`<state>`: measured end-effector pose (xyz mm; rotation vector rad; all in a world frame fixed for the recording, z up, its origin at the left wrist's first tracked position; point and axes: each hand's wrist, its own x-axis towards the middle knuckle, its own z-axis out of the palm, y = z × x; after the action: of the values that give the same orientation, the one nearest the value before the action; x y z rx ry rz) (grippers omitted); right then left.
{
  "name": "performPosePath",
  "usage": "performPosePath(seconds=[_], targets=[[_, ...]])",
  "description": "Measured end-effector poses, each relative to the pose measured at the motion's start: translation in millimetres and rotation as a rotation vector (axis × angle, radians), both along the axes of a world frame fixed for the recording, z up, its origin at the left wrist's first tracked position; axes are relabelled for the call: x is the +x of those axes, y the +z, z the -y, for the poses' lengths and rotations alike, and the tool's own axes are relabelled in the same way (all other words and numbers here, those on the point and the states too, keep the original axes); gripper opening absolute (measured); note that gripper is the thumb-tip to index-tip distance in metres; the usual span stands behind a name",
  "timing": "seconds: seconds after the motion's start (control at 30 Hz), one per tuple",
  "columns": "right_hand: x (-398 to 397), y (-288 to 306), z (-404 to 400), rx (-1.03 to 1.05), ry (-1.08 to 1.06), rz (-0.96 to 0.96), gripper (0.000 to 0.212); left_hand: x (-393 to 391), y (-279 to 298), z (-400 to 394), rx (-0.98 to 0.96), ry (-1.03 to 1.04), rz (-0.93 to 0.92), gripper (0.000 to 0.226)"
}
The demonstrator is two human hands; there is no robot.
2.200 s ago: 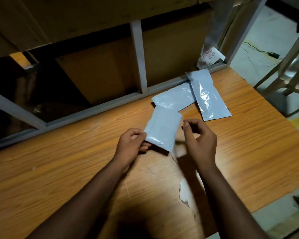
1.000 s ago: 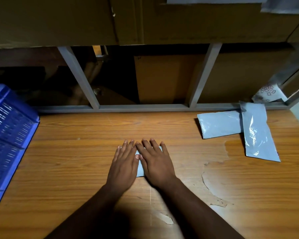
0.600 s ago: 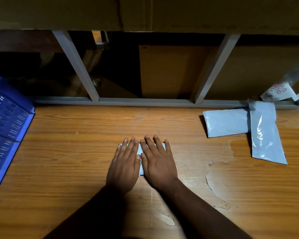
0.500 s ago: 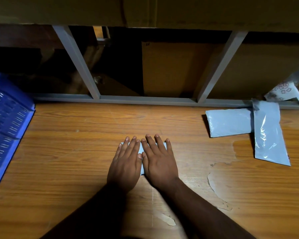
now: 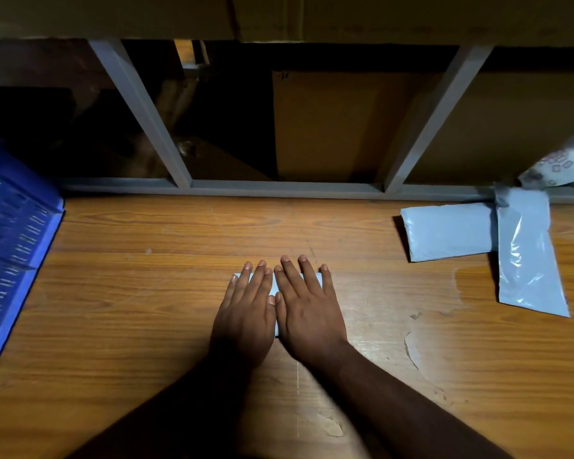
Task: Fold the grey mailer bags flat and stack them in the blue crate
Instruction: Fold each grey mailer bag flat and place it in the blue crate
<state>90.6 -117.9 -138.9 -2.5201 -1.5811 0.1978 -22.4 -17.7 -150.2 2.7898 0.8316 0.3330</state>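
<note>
A folded grey mailer bag point(image 5: 275, 286) is pressed flat on the wooden table point(image 5: 146, 309) under the left hand point(image 5: 246, 313) and right hand point(image 5: 307, 313), fingers straight; firm, even pressure should set the crease before the blue crate point(image 5: 17, 226) is reached.

we see a wood-grain table point(image 5: 120, 293), smooth but with its veneer chipped and peeling at the right. the grey mailer bags point(image 5: 524, 260) are glossy, crinkled plastic film. the blue crate point(image 5: 10, 226) is slotted plastic with a slight sheen. the frame point(image 5: 279, 187) behind looks like matt grey painted metal, backed by what may be dull brown cardboard point(image 5: 325, 127).
</note>
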Motion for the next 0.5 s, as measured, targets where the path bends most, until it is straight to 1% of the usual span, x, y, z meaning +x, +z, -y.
performPosePath(seconds=[0.1,0.3,0.37,0.43,0.5], targets=[[0,3,0,0.018,-0.009,-0.040,0.055,-2,4,0,-0.040,-0.017,-0.038,0.054],[12,12,13,0.152,0.020,-0.218,0.049,-12,14,-5,-0.093,-0.036,-0.099,0.062],[12,10,22,0.145,-0.007,-0.167,0.052,-20,13,-10,-0.127,-0.031,-0.112,0.067],[7,7,31,0.117,-0.057,-0.109,0.060,-29,12,-12,-0.112,-0.024,-0.129,0.068],[3,6,33,0.103,-0.109,-0.107,0.068,-34,11,-11,-0.097,-0.017,-0.146,0.070]])
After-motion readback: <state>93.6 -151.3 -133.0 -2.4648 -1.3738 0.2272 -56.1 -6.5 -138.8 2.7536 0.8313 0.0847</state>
